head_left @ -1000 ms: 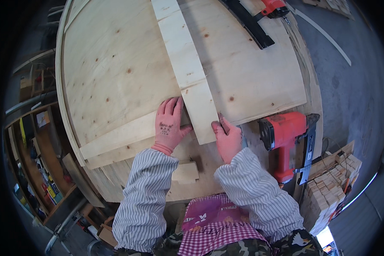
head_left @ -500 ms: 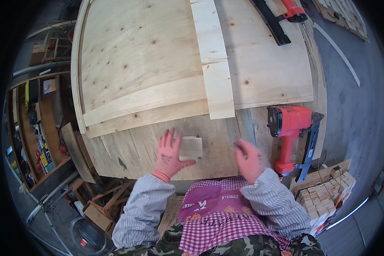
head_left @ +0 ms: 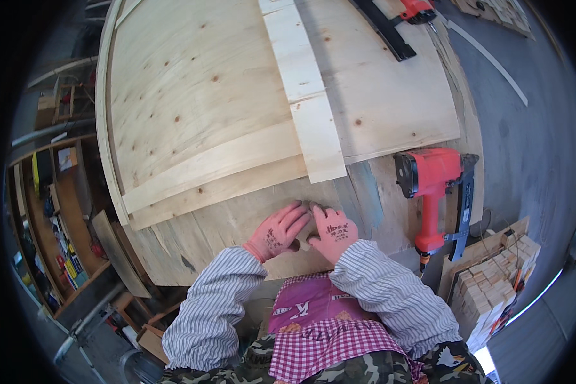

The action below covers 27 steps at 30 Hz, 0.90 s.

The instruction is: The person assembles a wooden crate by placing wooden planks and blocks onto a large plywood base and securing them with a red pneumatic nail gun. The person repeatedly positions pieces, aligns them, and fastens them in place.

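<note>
Holds pink-gloved left hand (head_left: 277, 232) and right hand (head_left: 333, 233) together over near part of workbench (head_left: 185, 243), fingers curled, fingertips almost meeting; cups both around small pale wood piece (head_left: 306, 232), mostly covered, cannot tell if gripped. Just beyond, has light wood strip (head_left: 310, 121) running far across plywood panel (head_left: 192, 115), end jutting past near edge. Has red nail gun (head_left: 432, 179) at right, second nail gun (head_left: 385, 32) at far right, stacked wood blocks (head_left: 486, 281) near right.
</note>
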{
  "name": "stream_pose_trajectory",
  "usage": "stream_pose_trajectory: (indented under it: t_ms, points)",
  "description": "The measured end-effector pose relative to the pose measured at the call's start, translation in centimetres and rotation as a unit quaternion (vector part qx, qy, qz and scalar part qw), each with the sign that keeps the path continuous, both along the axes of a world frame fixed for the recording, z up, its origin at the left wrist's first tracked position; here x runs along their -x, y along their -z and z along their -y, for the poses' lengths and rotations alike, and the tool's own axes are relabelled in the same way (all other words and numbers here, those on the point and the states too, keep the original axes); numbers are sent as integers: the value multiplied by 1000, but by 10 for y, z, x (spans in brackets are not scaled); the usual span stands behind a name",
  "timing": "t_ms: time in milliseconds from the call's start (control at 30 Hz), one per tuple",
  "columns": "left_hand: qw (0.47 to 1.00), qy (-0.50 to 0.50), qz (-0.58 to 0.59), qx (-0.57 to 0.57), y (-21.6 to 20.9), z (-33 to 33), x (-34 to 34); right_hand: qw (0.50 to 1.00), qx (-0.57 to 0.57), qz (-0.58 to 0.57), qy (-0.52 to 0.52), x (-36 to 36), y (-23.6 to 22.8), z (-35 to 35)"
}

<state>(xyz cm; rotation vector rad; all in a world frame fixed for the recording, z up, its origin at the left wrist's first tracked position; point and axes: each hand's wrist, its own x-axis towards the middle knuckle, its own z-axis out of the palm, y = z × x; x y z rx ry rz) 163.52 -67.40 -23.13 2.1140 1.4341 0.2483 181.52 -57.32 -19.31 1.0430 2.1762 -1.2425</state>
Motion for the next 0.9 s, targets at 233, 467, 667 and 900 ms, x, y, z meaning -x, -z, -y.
stream_pose_trajectory:
  t_ms: [233, 467, 667, 900]
  points:
    - [992, -101, -46, -54, -29, -28, 14, 951, 173, -38, 252, -53, 18, 5]
    - [974, -162, -136, -86, -26, -126, 43, 650, 269, -169, 690, -58, 25, 36]
    - [986, -156, -59, -23, -11, -153, 50, 615, 264, -199, 716, -28, 33, 26]
    - [985, -153, -71, -31, 4, -153, 56, 598, 271, -222, 721, -14, 31, 17]
